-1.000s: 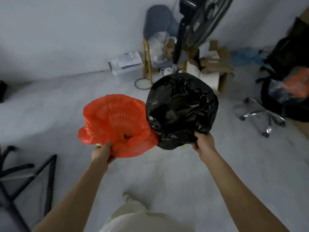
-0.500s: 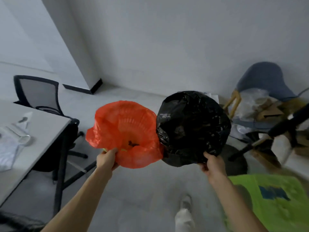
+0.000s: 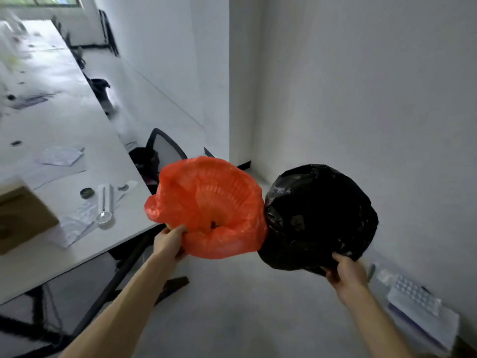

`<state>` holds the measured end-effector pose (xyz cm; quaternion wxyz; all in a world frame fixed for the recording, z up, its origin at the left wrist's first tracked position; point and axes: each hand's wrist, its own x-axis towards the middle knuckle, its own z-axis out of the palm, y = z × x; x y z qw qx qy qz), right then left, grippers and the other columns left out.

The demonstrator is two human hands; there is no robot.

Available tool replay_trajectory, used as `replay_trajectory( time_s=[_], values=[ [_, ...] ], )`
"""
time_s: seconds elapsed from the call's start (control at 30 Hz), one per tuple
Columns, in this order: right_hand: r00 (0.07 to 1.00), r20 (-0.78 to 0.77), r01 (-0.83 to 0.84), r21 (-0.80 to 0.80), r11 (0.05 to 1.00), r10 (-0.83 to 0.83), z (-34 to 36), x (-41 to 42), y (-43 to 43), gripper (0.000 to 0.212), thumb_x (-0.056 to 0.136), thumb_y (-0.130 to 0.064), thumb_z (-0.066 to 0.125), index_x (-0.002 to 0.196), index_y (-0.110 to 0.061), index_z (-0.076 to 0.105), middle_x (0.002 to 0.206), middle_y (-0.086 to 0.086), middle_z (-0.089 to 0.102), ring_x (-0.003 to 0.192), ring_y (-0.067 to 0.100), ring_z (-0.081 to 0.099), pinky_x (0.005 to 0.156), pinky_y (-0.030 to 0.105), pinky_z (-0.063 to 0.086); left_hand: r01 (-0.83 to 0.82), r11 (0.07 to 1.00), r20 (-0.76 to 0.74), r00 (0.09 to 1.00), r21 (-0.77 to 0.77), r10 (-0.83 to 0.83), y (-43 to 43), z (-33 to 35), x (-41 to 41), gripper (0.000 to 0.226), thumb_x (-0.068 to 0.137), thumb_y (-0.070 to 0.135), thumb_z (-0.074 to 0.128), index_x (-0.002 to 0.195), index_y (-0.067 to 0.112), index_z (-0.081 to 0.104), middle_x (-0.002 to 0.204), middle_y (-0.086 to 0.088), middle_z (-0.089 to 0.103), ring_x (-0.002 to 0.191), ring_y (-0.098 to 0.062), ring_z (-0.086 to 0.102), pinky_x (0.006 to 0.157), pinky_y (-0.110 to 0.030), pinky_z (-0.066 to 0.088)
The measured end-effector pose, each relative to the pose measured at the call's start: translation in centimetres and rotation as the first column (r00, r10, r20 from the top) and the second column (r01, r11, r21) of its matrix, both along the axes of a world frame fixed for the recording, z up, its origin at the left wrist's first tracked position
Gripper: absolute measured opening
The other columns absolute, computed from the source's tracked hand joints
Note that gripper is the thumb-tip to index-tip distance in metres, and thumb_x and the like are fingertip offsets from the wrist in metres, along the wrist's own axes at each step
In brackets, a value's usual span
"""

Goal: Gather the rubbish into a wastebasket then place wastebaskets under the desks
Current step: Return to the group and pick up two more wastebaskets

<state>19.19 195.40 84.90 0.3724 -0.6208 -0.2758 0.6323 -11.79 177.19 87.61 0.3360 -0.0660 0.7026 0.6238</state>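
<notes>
I hold two wastebaskets in the air, mouths tilted toward me. My left hand (image 3: 169, 242) grips the near rim of the wastebasket lined with an orange bag (image 3: 214, 205); a small dark scrap lies inside it. My right hand (image 3: 346, 275) grips the lower rim of the wastebasket lined with a black bag (image 3: 320, 215). The two baskets touch side by side. A white desk (image 3: 85, 140) stretches along the left, its near corner just left of the orange basket.
On the desk lie papers (image 3: 59, 156), a spoon in a clear wrapper (image 3: 104, 202), a small round lid (image 3: 87, 193) and a cardboard box (image 3: 23, 215). A black office chair (image 3: 157, 153) stands behind the desk corner. A white phone and papers (image 3: 418, 301) lie by the right wall.
My view has swung left and up from the chair and fan corner to the long desk. Both hands keep their hold on the baskets, which now sit nearer the desk corner.
</notes>
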Motion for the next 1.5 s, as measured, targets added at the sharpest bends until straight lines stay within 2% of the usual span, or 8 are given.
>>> replay_trajectory(
  time_s=[0.07, 0.27, 0.43, 0.6, 0.9, 1.2, 1.33, 1.5],
  values=[
    [0.998, -0.021, -0.053, 0.024, 0.998, 0.053, 1.3, -3.8, 4.4, 0.039, 0.095, -0.005, 0.055, 0.134, -0.006, 0.052, 0.1, 0.009, 0.063, 0.081, 0.029, 0.064, 0.055, 0.032, 0.045, -0.062, 0.998, -0.031, 0.998, 0.031, 0.063, 2.6, 1.0, -3.0, 0.008, 0.092, 0.019, 0.063, 0.095, 0.013, 0.058, 0.085, -0.011, 0.059, 0.069, -0.024, 0.058, 0.057, -0.03, 0.048],
    [0.979, -0.119, -0.158, 0.078, 0.984, 0.167, 3.5, -16.2, 15.9, 0.034, 0.095, -0.004, 0.053, 0.129, -0.006, 0.055, 0.095, 0.009, 0.064, 0.078, 0.027, 0.064, 0.067, 0.036, 0.049, -0.183, 0.971, 0.015, 0.983, 0.151, 0.183, 11.4, 2.6, -15.1, 0.038, 0.091, 0.024, 0.066, 0.124, 0.009, 0.058, 0.093, -0.012, 0.062, 0.068, -0.021, 0.057, 0.051, -0.029, 0.047],
    [0.963, -0.117, -0.234, 0.09, 0.968, 0.243, 6.2, -28.2, 26.2, 0.032, 0.094, -0.003, 0.053, 0.127, -0.001, 0.055, 0.101, 0.015, 0.066, 0.076, 0.028, 0.066, 0.044, 0.025, 0.047, -0.224, 0.944, 0.033, 0.974, 0.241, 0.222, 21.9, 6.3, -25.6, 0.021, 0.092, 0.018, 0.064, 0.111, 0.012, 0.056, 0.073, -0.006, 0.05, 0.058, -0.015, 0.046, 0.047, -0.024, 0.046],
    [0.951, -0.133, -0.268, 0.089, 0.959, 0.278, 8.0, -37.4, 35.2, 0.032, 0.095, -0.003, 0.052, 0.127, -0.002, 0.055, 0.114, 0.019, 0.065, 0.083, 0.032, 0.067, 0.04, 0.023, 0.046, -0.268, 0.928, 0.001, 0.961, 0.261, 0.277, 30.0, 9.1, -35.0, 0.04, 0.091, 0.019, 0.067, 0.129, 0.009, 0.057, 0.078, -0.007, 0.054, 0.062, -0.017, 0.048, 0.057, -0.028, 0.047],
    [0.92, -0.102, -0.369, 0.113, 0.923, 0.38, 7.6, -53.4, 50.5, 0.027, 0.094, -0.004, 0.053, 0.12, -0.001, 0.056, 0.1, 0.018, 0.065, 0.068, 0.027, 0.063, 0.038, 0.024, 0.041, -0.337, 0.912, -0.015, 0.937, 0.234, 0.35, 42.5, 8.2, -47.8, 0.031, 0.089, 0.018, 0.067, 0.118, 0.01, 0.057, 0.108, -0.012, 0.062, 0.092, -0.024, 0.059, 0.072, -0.033, 0.053],
    [0.815, -0.035, -0.577, 0.033, 0.816, 0.578, 6.7, -72.5, 64.6, 0.023, 0.094, -0.005, 0.054, 0.116, -0.003, 0.057, 0.099, 0.018, 0.067, 0.069, 0.026, 0.066, 0.035, 0.021, 0.042, -0.6, 0.784, 0.058, 0.798, 0.162, 0.599, 51.5, 6.4, -61.3, 0.024, 0.09, 0.025, 0.065, 0.108, 0.016, 0.053, 0.094, -0.008, 0.06, 0.078, -0.017, 0.058, 0.043, -0.022, 0.05],
    [0.767, -0.025, -0.641, 0.017, 0.767, 0.642, 6.0, -80.4, 67.1, 0.018, 0.094, -0.007, 0.055, 0.111, -0.006, 0.058, 0.097, 0.015, 0.067, 0.074, 0.026, 0.068, 0.037, 0.02, 0.044, -0.669, 0.738, 0.002, 0.741, 0.089, 0.672, 52.7, 5.7, -66.9, 0.033, 0.088, 0.027, 0.066, 0.115, 0.011, 0.057, 0.11, -0.01, 0.064, 0.102, -0.027, 0.063, 0.055, -0.031, 0.055],
    [0.724, -0.054, -0.69, -0.03, 0.724, 0.688, 3.8, -91.5, 69.2, 0.016, 0.093, -0.004, 0.054, 0.107, -0.004, 0.061, 0.1, 0.016, 0.07, 0.077, 0.028, 0.07, 0.036, 0.019, 0.043, -0.705, 0.707, -0.008, 0.708, 0.052, 0.706, 54.7, 3.5, -76.6, 0.024, 0.088, 0.024, 0.066, 0.108, 0.012, 0.057, 0.114, -0.013, 0.065, 0.099, -0.028, 0.06, 0.062, -0.034, 0.051]
  ],
)
